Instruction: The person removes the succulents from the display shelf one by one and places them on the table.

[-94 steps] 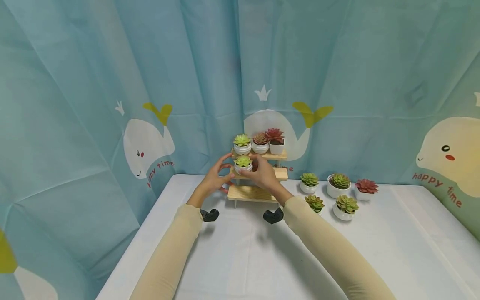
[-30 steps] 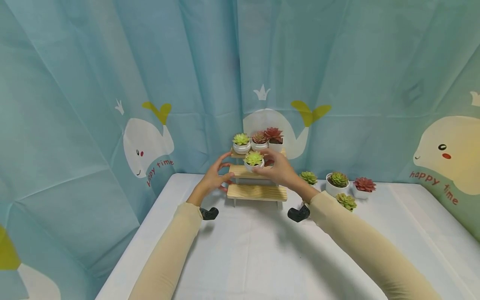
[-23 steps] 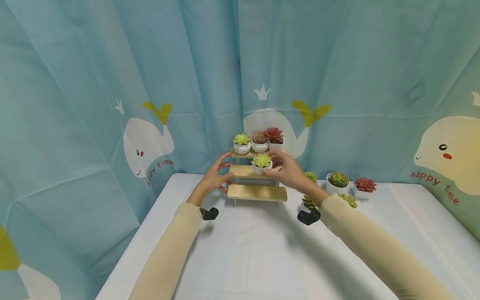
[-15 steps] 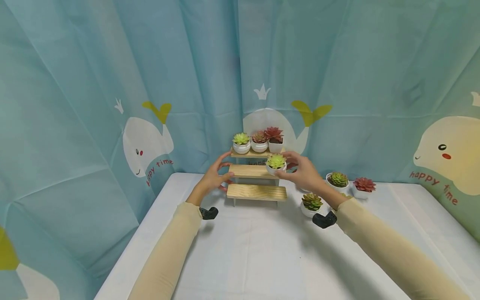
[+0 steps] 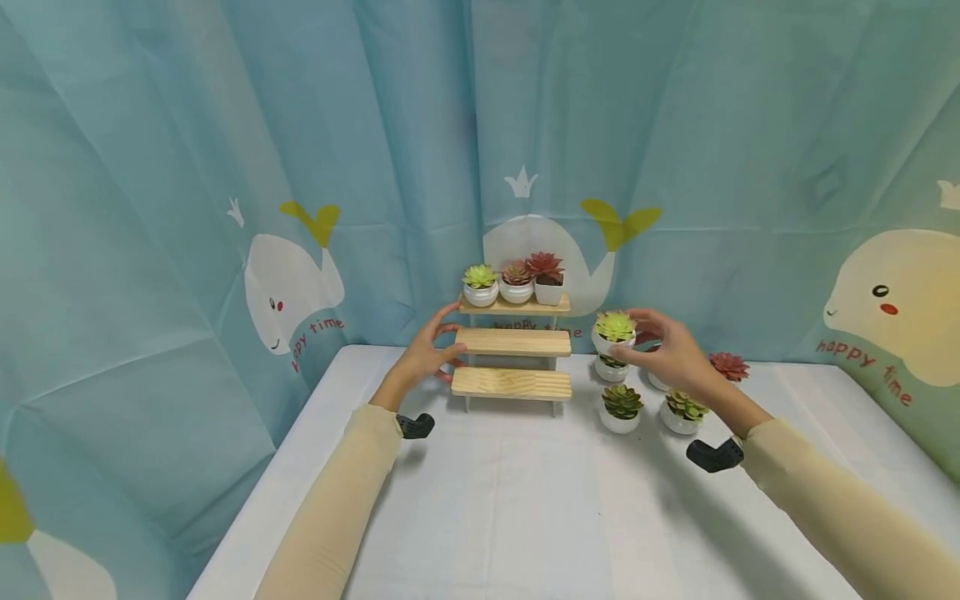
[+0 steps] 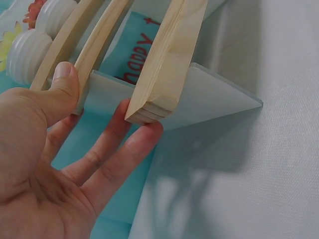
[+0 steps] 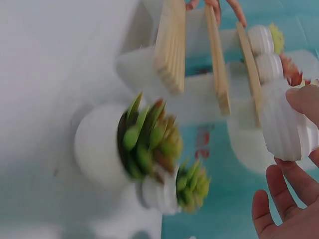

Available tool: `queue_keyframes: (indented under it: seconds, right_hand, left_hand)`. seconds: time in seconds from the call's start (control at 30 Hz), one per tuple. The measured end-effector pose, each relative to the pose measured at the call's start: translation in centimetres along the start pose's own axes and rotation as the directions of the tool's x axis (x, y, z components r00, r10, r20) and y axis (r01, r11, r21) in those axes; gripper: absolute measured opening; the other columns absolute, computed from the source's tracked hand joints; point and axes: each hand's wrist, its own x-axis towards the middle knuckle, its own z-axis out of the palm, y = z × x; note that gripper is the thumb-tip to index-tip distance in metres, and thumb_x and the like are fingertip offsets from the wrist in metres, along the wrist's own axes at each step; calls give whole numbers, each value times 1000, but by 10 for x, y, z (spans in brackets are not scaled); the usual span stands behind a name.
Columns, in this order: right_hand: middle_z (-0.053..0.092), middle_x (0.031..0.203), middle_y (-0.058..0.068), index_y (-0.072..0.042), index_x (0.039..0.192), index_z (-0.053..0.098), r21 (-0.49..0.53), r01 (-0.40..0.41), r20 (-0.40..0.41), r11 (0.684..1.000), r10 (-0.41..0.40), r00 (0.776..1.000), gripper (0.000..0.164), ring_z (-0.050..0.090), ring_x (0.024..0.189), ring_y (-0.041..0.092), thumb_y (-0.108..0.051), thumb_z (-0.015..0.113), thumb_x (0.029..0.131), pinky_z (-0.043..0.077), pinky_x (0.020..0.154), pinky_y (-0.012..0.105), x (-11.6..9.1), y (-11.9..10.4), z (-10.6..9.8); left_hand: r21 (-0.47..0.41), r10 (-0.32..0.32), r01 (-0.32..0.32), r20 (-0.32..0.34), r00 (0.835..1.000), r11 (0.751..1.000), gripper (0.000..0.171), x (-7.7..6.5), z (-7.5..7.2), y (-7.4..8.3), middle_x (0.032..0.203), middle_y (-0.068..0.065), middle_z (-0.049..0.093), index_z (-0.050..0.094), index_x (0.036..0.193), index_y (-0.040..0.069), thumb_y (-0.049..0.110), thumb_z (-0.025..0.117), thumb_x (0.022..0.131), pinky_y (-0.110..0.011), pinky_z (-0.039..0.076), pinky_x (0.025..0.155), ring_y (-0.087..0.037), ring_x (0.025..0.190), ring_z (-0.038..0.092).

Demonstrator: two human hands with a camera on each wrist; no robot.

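Observation:
A wooden three-step display stand (image 5: pixel 513 342) stands at the back of the table. My left hand (image 5: pixel 424 357) holds its left end. In the left wrist view the thumb (image 6: pixel 64 82) lies on the middle board and two fingertips touch the end of the lowest board (image 6: pixel 159 79). My right hand (image 5: pixel 671 354) pinches the white pot of a light green succulent (image 5: pixel 615 327) by its sides, right of the stand. In the right wrist view that white pot (image 7: pixel 281 124) sits between thumb and fingers. The top step carries a green succulent (image 5: pixel 480 286), a reddish one (image 5: pixel 517 282) and a red one (image 5: pixel 549 279).
Below the held pot are a small green succulent (image 5: pixel 611 367) and a darker green one (image 5: pixel 620 408) on the white table (image 5: pixel 540 492). Another green succulent (image 5: pixel 683 412) and a red one (image 5: pixel 729 367) stand farther right. A blue curtain (image 5: pixel 420 167) hangs behind.
My right hand has lifted the light green succulent off the middle step and carried it rightward, past the stand's end. My left hand has stayed at the stand's left end.

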Motion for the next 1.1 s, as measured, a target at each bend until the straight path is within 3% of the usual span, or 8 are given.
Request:
queue_keyframes:
  seconds: [0.3,0.5,0.63,0.8,1.1]
  right_hand:
    - [56,138,26,-5,152,44,-64,-49,-63,997,45,997,76,57,116,35,-43,76,94,52,79,32,-27,32,-31]
    - [64,126,25,-1,150,45,-72,-68,-114,995,59,992,73,60,94,7,-37,77,94,51,68,19,-45,50,-48]
    - [65,124,26,0,148,46,-98,-86,-147,991,71,987,72,54,88,-9,-36,77,95,49,67,17,-57,61,-59]
    - [64,124,26,-2,147,47,-130,-121,-179,984,97,979,70,51,88,-12,-38,77,94,47,66,20,-70,73,-70]
    - [59,131,31,2,148,44,-97,-150,-188,984,130,974,73,49,86,-19,-35,77,95,48,64,17,-85,90,-75]
  left_hand:
    - [-2,-8,8,1,1000,1000,80,0,0,0,156,-18,39,26,162,41,18,70,99,-61,60,66,-41,89,73]
    - [-1,-13,13,0,1000,1000,79,0,0,1,157,-17,39,26,162,41,17,69,100,-56,62,63,-40,88,73]
    - [8,-9,9,1,1000,1000,79,-1,-1,2,157,-18,39,25,163,38,18,69,100,-57,62,64,-37,86,73]
    - [-2,-8,8,11,1000,1000,79,-2,-1,4,157,-20,37,24,163,36,18,69,100,-59,61,66,-37,86,74]
    - [-6,-19,19,3,1000,1000,79,-1,0,2,157,-19,39,25,163,37,18,69,100,-55,62,63,-36,86,74]
